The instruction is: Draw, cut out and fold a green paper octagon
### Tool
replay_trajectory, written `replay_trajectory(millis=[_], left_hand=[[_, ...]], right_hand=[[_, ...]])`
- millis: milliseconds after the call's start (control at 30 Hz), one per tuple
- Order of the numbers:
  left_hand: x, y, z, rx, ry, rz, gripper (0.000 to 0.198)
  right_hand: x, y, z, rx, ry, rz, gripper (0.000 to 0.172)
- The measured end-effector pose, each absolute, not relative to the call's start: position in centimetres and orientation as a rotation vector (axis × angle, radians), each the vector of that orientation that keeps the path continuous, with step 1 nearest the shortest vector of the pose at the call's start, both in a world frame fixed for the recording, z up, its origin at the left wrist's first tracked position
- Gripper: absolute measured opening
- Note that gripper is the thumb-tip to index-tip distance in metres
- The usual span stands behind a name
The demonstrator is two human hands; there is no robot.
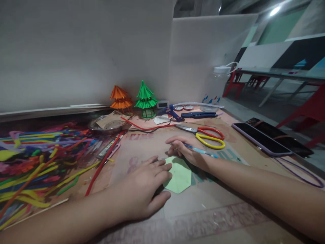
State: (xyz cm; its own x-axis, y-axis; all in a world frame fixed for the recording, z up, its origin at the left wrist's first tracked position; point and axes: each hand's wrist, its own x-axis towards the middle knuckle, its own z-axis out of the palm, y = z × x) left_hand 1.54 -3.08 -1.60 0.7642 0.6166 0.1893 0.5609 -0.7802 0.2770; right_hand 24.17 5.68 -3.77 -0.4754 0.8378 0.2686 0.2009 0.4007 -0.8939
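A pale green, many-sided piece of paper lies on the cardboard-covered tabletop between my hands. My left hand rests flat, its fingertips touching the paper's left edge. At the paper's upper edge, my right hand is closed around a light-blue pen, whose back end slants to the right. Whether the pen tip touches anything is hidden by my fingers. Just beyond that hand lie scissors with one red and one yellow handle loop.
Colourful pipe cleaners heap up at left beside a round tray. Farther back stand an orange tree-shaped craft, a green one, a blue glue gun, pliers and a bottle. Phones lie right.
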Motion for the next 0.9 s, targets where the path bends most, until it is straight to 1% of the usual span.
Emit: replay_trajectory(millis=[100,200,267,333,367,433,467,533,567,600,700,800,900], left_hand=[[1.2,-2.2,-1.4,2.729,0.84,0.376,0.038],[0.8,-1.5,-1.1,2.711,0.752,0.333,0.04],[0.5,-1.4,-0.6,2.69,0.783,0.387,0.036],[0.0,-1.4,0.0,2.656,0.919,0.462,0.029],[-0.4,-1.4,0.3,2.647,1.001,0.471,0.028],[-1.4,-1.2,0.5,2.671,1.104,0.389,0.032],[-2.1,-0.9,0.5,2.701,1.1,0.315,0.043],[-3.3,-0.2,0.1,2.752,1.015,0.19,0.073],[-3.8,0.3,-0.3,2.76,0.967,0.154,0.083],[-4.2,0.7,-0.6,2.761,0.921,0.143,0.087],[-4.4,1.6,-1.3,2.752,0.829,0.17,0.085],[-4.0,1.9,-1.3,2.773,0.825,0.162,0.08],[-3.8,1.9,-1.0,2.751,0.903,0.125,0.074]], right_hand=[[24.5,5.6,-3.4,-0.9,-1.976,1.073,0.047],[24.4,5.6,-2.9,-0.94,-2.158,0.954,0.031],[24.4,5.5,-2.3,-0.961,-2.27,0.839,0.021],[24.7,5.5,-1.5,-0.965,-2.346,0.83,0.018],[25.1,5.5,-0.9,-0.96,-2.388,0.866,0.018],[26.0,5.5,0.3,-0.934,-2.5,0.981,0.027],[26.5,5.5,0.9,-0.939,-2.56,0.987,0.032],[27.2,5.3,1.7,-1.01,-2.663,0.96,0.041],[27.4,5.1,2.0,-1.035,-2.713,0.93,0.046],[27.5,4.9,2.1,-1.045,-2.753,0.897,0.052],[27.0,4.1,1.7,-0.973,-2.822,0.859,0.062],[26.2,3.5,0.9,-0.871,-2.812,0.841,0.06],[25.7,3.1,0.4,-0.903,-2.779,0.777,0.059]])
